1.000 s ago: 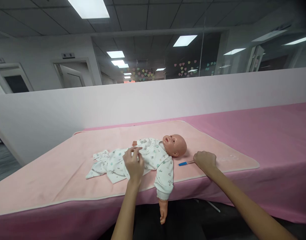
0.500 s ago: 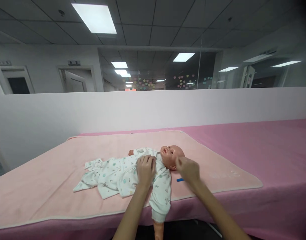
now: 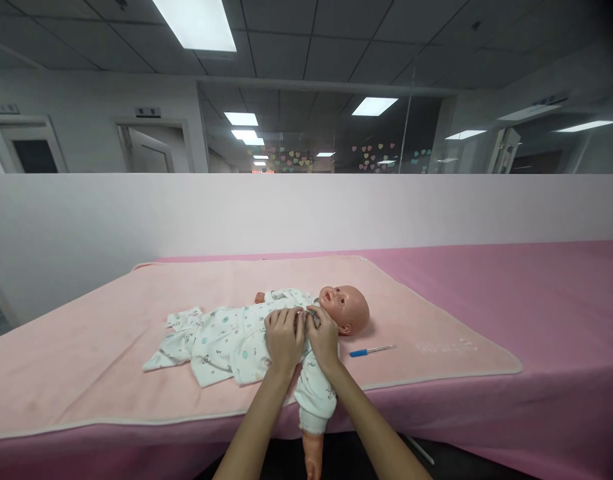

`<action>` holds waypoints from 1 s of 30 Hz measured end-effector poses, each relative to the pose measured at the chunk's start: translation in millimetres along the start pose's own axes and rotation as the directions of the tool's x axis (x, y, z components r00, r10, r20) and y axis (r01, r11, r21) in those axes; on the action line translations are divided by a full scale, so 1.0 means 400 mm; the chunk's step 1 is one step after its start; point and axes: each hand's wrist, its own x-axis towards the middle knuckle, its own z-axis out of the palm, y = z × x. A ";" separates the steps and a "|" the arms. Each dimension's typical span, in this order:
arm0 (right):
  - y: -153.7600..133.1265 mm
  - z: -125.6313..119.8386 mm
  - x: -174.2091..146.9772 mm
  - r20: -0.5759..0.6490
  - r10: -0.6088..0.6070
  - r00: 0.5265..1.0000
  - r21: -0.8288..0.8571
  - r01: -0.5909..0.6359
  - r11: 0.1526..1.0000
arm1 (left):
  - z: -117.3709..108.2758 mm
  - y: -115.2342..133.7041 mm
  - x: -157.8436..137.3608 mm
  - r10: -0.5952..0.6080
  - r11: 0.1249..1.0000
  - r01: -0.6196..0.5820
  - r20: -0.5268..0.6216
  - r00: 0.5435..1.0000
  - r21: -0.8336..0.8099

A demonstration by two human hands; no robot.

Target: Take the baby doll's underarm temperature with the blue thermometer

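A baby doll lies on its back, head to the right, in a white printed baby outfit. My left hand rests on its chest with bent fingers closed on the cloth by the neckline. Right beside it, my right hand pinches the collar edge just below the doll's chin. The fingertips nearly meet, and the bit of cloth between them is mostly hidden. One sleeved doll arm hangs over the near table edge. Near the head lies a thin thermometer-like stick with a blue end and clear shaft.
Under the doll is a peach blanket with a pale border. It covers part of a table with a pink cloth. Behind stands a white partition, with glass panels above it.
My right hand has moved left from beside the doll's head to the collar, next to my left hand. The blue-ended stick now shows in full. The view has tilted slightly downward.
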 end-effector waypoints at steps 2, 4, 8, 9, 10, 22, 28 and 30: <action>-0.002 -0.004 -0.001 0.002 0.002 1.000 0.021 -0.002 1.000 | -0.008 -0.006 -0.002 -0.043 0.999 0.044 -0.028 0.999 0.010; -0.005 -0.005 -0.002 0.000 0.016 1.000 0.040 -0.016 0.999 | -0.020 -0.014 -0.007 -0.103 0.994 0.105 -0.054 0.993 0.025; -0.007 -0.006 -0.004 -0.002 0.058 0.998 0.041 -0.058 0.997 | -0.038 -0.023 -0.017 -0.150 0.988 0.150 -0.034 0.988 0.026; -0.007 -0.007 -0.006 -0.003 0.066 0.998 0.034 -0.065 0.997 | -0.040 -0.023 -0.019 -0.146 0.989 0.147 -0.021 0.989 0.028; -0.006 -0.008 -0.007 -0.006 0.072 0.997 0.028 -0.071 0.997 | -0.041 -0.022 -0.021 -0.146 0.989 0.146 -0.012 0.989 0.031; -0.073 0.005 -0.013 0.011 -0.104 0.994 -0.092 0.105 0.990 | -0.035 -0.012 -0.019 -0.201 0.978 0.201 -0.002 0.980 0.051; -0.109 0.038 -0.035 0.014 0.071 0.997 0.075 -0.072 0.995 | -0.036 -0.021 -0.021 -0.232 0.973 0.232 -0.019 0.972 -0.007; -0.103 0.040 -0.036 0.027 0.095 0.995 0.082 -0.097 0.992 | -0.036 -0.020 -0.022 -0.235 0.972 0.235 -0.025 0.972 -0.022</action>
